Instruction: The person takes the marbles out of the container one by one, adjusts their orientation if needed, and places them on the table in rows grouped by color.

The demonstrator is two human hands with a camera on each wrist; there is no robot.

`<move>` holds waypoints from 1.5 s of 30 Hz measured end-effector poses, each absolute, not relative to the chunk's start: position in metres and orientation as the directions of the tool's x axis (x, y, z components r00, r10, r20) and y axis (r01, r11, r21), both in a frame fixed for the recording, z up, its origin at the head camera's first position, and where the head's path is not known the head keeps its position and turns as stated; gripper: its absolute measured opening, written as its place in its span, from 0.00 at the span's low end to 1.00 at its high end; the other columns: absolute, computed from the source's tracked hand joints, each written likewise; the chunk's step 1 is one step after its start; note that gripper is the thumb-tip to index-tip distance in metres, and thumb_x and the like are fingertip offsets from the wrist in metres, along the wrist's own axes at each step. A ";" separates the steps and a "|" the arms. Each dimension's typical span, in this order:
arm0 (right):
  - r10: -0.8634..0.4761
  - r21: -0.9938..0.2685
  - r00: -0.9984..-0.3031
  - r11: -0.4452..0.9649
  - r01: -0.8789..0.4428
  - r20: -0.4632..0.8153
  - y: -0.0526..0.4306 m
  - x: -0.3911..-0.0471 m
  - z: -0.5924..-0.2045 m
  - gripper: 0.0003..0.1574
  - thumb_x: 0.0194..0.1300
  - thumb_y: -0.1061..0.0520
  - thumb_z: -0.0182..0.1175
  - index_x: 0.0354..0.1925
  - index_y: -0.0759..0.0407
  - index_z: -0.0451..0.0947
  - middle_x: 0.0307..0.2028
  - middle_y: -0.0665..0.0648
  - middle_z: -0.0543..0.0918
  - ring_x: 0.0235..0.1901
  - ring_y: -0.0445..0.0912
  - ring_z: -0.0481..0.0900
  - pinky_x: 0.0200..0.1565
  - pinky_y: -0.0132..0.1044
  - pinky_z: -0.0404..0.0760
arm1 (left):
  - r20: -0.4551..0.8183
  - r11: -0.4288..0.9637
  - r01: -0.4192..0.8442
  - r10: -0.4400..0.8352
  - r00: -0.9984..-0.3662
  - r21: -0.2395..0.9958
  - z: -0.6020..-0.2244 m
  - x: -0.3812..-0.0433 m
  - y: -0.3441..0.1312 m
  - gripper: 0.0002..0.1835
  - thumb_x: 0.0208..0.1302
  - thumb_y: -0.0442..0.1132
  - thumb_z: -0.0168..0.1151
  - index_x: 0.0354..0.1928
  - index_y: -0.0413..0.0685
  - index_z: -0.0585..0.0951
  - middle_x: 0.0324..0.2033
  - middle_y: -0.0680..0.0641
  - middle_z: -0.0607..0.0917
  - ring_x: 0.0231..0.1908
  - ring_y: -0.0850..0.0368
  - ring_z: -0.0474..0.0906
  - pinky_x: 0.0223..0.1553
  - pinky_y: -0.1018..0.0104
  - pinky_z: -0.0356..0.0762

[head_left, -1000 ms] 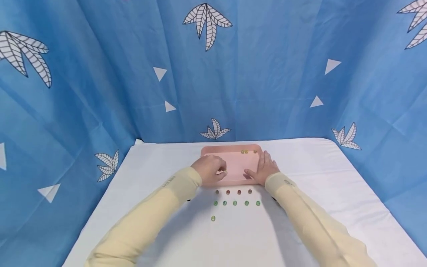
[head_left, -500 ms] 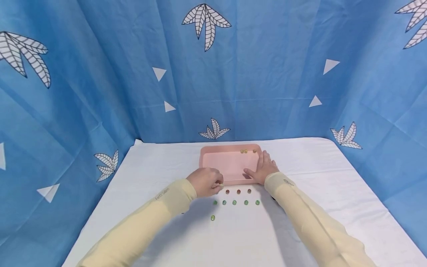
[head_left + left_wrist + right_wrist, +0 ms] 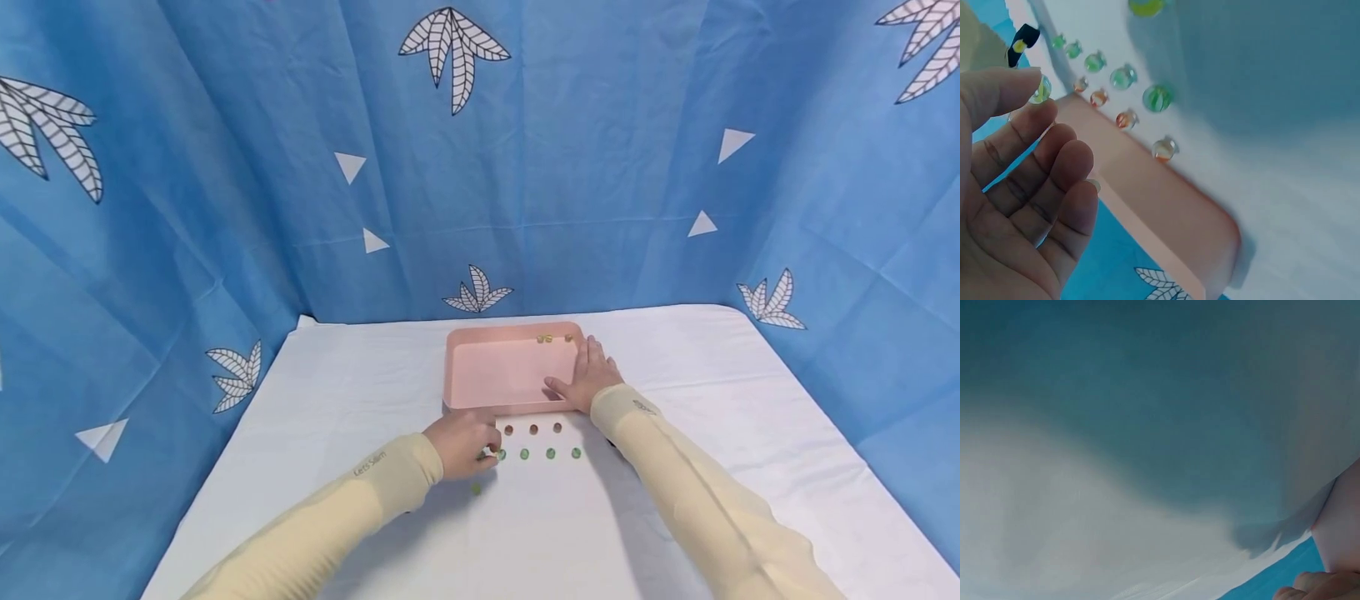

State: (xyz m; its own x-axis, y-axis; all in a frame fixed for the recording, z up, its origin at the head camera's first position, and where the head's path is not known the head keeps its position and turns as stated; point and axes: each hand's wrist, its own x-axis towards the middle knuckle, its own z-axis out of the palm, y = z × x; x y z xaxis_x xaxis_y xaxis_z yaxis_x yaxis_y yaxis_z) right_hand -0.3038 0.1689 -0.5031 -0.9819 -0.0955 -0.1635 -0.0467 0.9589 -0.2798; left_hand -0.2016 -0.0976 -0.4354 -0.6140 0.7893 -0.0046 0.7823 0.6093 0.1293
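Observation:
My left hand (image 3: 462, 442) pinches a clear glass marble with a yellow-green swirl (image 3: 1041, 90) between thumb and index finger. It hovers over the left end of two marble rows in front of the pink tray (image 3: 447, 371). Green marbles (image 3: 524, 454) form the nearer row, orange-red marbles (image 3: 533, 430) the one beside the tray. Just in front of the hand lies a single yellow-green marble (image 3: 476, 489). With fingers extended, my right hand (image 3: 592, 379) rests on the tray's right side, its thumb reaching inside. A few yellowish marbles (image 3: 548, 338) sit in the tray's far right corner.
A white cloth (image 3: 360, 375) covers the table. Blue curtains (image 3: 600, 167) with leaf and triangle prints hang behind it and at both sides. The right wrist view shows mostly shaded cloth (image 3: 1147, 425).
My left hand has come out from over the tray toward me, carrying the pinched marble to the left end of the rows. My right hand has stayed on the tray.

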 end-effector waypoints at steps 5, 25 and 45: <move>-0.096 -0.274 -0.983 0.960 -0.049 -0.158 0.168 -0.305 -0.503 0.72 0.60 0.22 0.46 0.72 0.73 0.29 0.73 0.72 0.34 0.73 0.63 0.35 0.70 0.58 0.42 | -0.031 0.597 0.793 0.801 -0.598 0.118 -0.443 -0.198 -0.096 0.02 0.55 0.42 0.69 0.30 0.55 0.86 0.27 0.60 0.80 0.26 0.71 0.71 0.31 0.79 0.73; -0.086 -0.275 -0.980 0.961 -0.034 -0.178 0.168 -0.306 -0.501 0.74 0.59 0.21 0.46 0.72 0.74 0.28 0.73 0.72 0.34 0.73 0.63 0.35 0.70 0.57 0.42 | -0.139 0.601 0.796 0.797 -0.588 0.075 -0.457 -0.189 -0.085 0.05 0.57 0.47 0.70 0.28 0.58 0.85 0.25 0.64 0.76 0.24 0.73 0.70 0.38 0.76 0.76; -0.081 -0.263 -0.980 0.964 -0.031 -0.180 0.168 -0.304 -0.500 0.73 0.59 0.20 0.45 0.72 0.73 0.29 0.73 0.72 0.34 0.73 0.62 0.34 0.70 0.56 0.42 | -0.145 0.598 0.799 0.797 -0.586 0.060 -0.466 -0.187 -0.080 0.06 0.55 0.50 0.71 0.28 0.59 0.86 0.22 0.65 0.74 0.22 0.74 0.66 0.30 0.81 0.71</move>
State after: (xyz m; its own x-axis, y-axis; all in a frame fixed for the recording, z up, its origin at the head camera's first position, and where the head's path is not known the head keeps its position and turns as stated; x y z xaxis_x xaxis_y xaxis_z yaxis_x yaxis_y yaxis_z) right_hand -0.3035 0.1676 -0.4997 -0.9804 -0.0805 -0.1800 -0.0309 0.9643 -0.2628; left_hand -0.1871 -0.0800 -0.4657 -0.5862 0.7971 -0.1449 0.7990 0.5984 0.0596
